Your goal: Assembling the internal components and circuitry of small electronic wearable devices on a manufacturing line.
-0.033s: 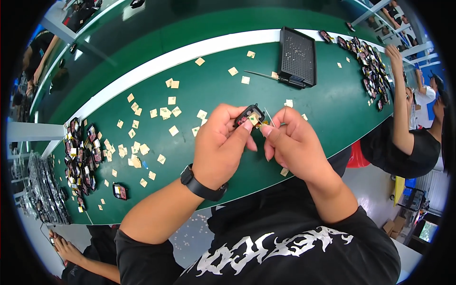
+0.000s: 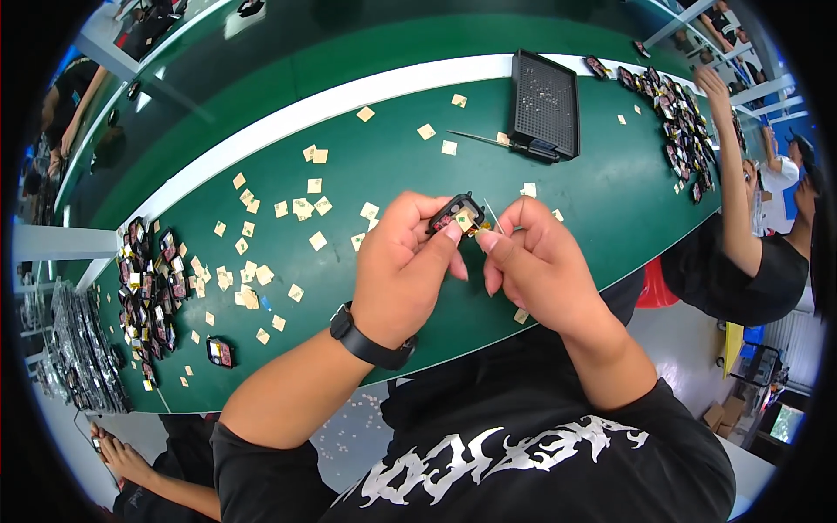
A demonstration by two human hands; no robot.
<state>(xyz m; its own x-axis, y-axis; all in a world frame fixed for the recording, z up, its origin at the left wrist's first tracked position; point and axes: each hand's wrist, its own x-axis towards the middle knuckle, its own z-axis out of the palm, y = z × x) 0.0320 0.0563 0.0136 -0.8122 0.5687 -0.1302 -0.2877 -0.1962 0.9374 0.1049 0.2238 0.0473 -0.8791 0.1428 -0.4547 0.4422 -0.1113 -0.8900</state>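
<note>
Over the green bench top, my left hand [image 2: 403, 261] is closed round a small black casing [image 2: 456, 212] with a reddish circuit board inside, thumb pressed on its near side. A beige square piece [image 2: 465, 220] lies inside the casing, and a bit of yellow shows at its right edge. Close to that edge, my right hand [image 2: 530, 254] pinches a thin metal tool [image 2: 493, 214], which points up from the fingertips. Its exact kind is hard to make out, and fingers cover its lower part. Both hands are almost touching above the bench.
Beige squares [image 2: 302, 207] lie scattered across the bench [image 2: 384, 157]. Casings [image 2: 148, 288] are heaped left, beside clear plastic bags [image 2: 80, 349]; another heap [image 2: 684, 122] sits far right. A black perforated tray [image 2: 545, 105] stands behind, near a thin metal rod [image 2: 478, 138]. A co-worker's arm [image 2: 737, 192] is raised at right.
My hands, the casing and the tool stay practically in place. At the right, the co-worker's raised hand has shifted slightly up and to the left.
</note>
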